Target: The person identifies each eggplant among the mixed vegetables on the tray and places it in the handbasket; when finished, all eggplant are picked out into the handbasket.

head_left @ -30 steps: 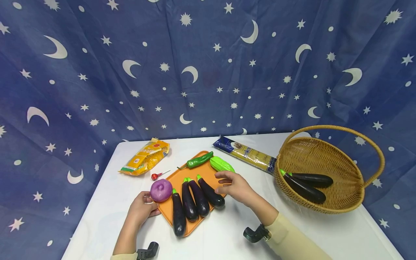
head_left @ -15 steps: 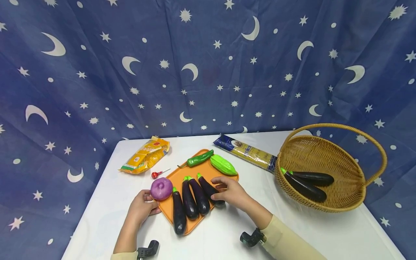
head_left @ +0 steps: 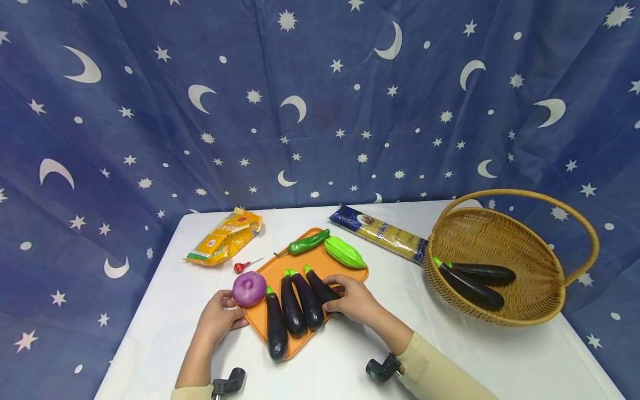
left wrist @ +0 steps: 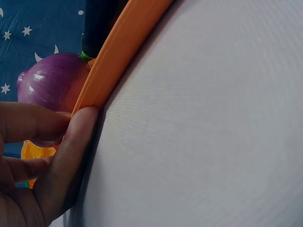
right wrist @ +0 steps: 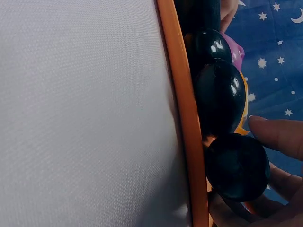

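On an orange tray (head_left: 310, 259) several dark eggplants lie side by side. My left hand (head_left: 218, 316) pinches the tray's left rim; the left wrist view shows the thumb (left wrist: 78, 137) on the rim's outer side. A purple onion (head_left: 249, 289) rests on the tray's corner just above that hand. My right hand (head_left: 355, 297) holds the rightmost eggplant (right wrist: 238, 167), its thumb on one side and fingers on the other, hiding the lower end in the head view. Along the tray's far side lie a green pepper (head_left: 309, 243) and a bright green ridged vegetable (head_left: 345, 253).
To the right stands a wicker basket (head_left: 485, 239) with a tall handle and two eggplants (head_left: 470, 289) inside. A spaghetti packet (head_left: 382, 233) reaches the basket's left side. Behind the tray's left are a red lollipop (head_left: 240, 267) and a yellow bag (head_left: 225, 239).
My right hand has moved left and down from beside the bright green vegetable onto the rightmost eggplant and grips it. The left hand stays on the tray rim.
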A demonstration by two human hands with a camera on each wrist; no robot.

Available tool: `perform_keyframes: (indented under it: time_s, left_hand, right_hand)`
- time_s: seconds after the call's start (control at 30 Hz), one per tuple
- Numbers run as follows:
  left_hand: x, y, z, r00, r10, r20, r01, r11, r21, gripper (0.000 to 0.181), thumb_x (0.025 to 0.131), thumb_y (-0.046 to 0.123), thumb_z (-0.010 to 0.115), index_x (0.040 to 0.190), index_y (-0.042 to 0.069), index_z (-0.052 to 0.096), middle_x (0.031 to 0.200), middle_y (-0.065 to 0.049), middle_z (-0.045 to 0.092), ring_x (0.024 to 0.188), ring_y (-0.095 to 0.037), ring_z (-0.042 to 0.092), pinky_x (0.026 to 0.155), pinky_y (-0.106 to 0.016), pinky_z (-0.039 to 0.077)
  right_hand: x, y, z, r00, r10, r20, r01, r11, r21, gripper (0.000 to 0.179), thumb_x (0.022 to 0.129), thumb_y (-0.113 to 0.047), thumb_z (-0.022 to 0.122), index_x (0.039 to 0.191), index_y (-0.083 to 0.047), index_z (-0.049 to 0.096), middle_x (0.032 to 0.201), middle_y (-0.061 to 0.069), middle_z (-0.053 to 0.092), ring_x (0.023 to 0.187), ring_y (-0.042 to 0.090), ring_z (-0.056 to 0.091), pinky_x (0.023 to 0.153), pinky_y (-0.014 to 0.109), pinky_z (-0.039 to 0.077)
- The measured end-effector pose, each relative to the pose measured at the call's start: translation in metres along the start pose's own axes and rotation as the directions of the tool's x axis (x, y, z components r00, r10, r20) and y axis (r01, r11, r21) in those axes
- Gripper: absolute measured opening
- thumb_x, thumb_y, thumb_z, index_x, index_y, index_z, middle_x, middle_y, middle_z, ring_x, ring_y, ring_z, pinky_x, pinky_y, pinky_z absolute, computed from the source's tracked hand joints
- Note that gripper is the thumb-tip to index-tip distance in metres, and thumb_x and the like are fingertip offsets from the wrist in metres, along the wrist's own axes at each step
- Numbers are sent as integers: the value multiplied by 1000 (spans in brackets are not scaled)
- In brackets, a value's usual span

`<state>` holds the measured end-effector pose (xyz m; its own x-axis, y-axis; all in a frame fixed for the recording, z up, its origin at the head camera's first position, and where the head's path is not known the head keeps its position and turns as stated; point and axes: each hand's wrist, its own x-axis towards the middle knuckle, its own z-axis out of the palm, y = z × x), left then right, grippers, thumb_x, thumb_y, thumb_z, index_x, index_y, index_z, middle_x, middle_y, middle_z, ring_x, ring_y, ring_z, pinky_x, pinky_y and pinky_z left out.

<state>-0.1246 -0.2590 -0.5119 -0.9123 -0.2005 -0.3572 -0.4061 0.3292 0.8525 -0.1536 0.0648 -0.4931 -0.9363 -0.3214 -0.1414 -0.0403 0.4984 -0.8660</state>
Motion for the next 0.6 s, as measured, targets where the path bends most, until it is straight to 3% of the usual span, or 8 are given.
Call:
perform_keyframes:
  time_s: [0.6]
  left_hand:
    - [0,1,-1,1000,-13,-2,13,1000,-3,63,83,-5,68,140,-8,40,116,-24,48,66,-16,67,63,-30,64]
  right_hand:
    - [2,-8,6,996,39,-85,-54,982,-178,47,75,-12,80,120,-8,69,116,9,69,100,24,64,88,43,58]
